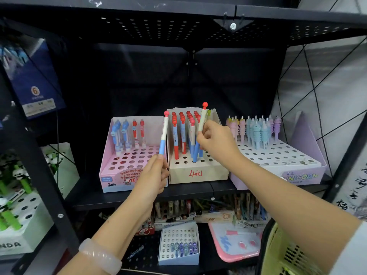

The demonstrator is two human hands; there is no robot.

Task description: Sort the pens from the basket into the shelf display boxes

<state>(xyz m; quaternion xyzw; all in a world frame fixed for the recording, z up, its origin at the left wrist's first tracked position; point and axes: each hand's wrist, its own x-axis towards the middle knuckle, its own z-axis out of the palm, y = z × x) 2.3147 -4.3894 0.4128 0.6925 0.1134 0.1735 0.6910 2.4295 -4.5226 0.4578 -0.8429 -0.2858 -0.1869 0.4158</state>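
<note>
**Over the middle box: two pens up, both nearly vertical**

Right above the beige box [198,171] the right hand [214,141] is pinching a red-topped pen [202,120] around its middle, blue end pointing down and a bit toward the left, with its tip right at the holes just below the fingers. Looks like it's basically lined up with an open hole, so a straight push down along the pen's length should seat it.

Off to the left, the left hand [156,173] pinches a second pen [164,133] by its blue bottom end, pink knob up, standing just in front of where the pink box [111,175] meets the beige one. That one's close too, but the right hand is nearer to a hole.

The green basket [278,253] sits low, under the right forearm.
</note>
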